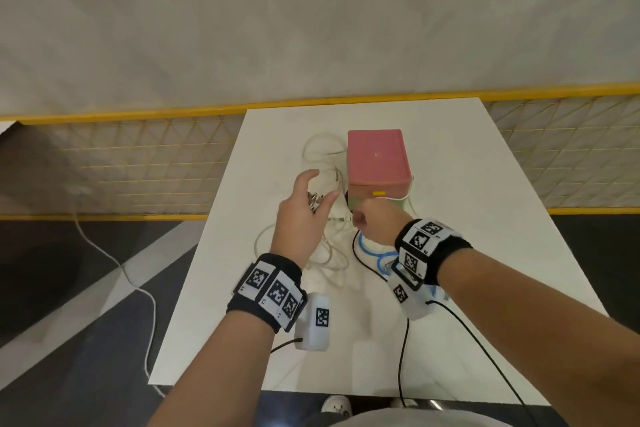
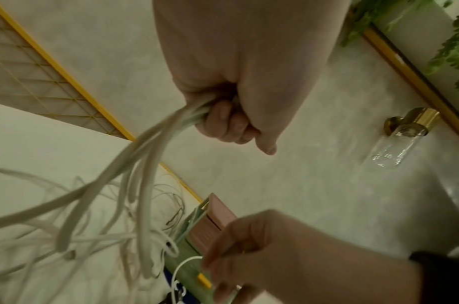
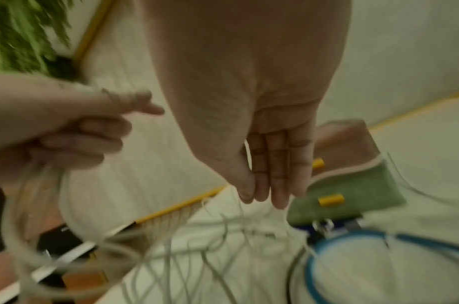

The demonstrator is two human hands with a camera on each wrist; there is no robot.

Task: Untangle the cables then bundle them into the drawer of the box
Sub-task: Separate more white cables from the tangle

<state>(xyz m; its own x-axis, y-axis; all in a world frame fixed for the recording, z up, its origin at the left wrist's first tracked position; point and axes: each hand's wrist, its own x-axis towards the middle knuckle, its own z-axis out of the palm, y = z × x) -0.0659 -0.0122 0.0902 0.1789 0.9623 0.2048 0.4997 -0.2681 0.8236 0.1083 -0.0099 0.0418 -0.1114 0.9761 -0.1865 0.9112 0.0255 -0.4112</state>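
Observation:
A pink box (image 1: 375,156) with green drawers (image 3: 353,191) and yellow handles stands on the white table (image 1: 467,218). Tangled white cables (image 1: 332,253) lie to its left and in front of it. My left hand (image 1: 304,215) is raised beside the box, and the left wrist view shows its fingers (image 2: 223,123) curled round a bunch of these white cables (image 2: 135,174). My right hand (image 1: 367,222) is at the drawer front, where its thumb and straight fingers (image 3: 270,185) pinch a thin white cable (image 3: 246,148). A blue cable (image 1: 369,251) coils under the right wrist, beside a black one (image 1: 360,253).
A yellow-framed mesh fence (image 1: 138,163) runs behind and left of the table. On the dark floor to the left trails a white cord (image 1: 138,288). Black leads hang from both wrist cameras. Green foliage (image 2: 451,41) and a glass wall lamp (image 2: 397,144) show on the wall.

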